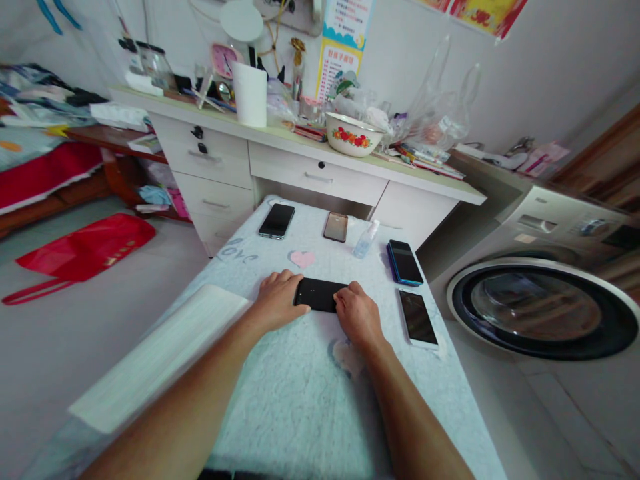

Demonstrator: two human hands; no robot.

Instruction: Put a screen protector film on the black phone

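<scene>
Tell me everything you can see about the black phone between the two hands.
The black phone is a slim, dark, smooth-looking slab; its material can't be told. Small marks toward its left end are too tiny to make out. It appears to lie flat on the patterned tablecloth, long side running left to right, just nearer than the printed pink heart. The left hand grips its left end; the right hand touches the right end, hiding part of it.

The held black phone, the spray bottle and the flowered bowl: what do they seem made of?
Black phone: perhaps metal or plastic; its even, dull surface leaves that open. Spray bottle: probably smooth plastic, its body being translucent. Flowered bowl: possibly enamelled metal, from its smooth white wall and thin rim.
</scene>
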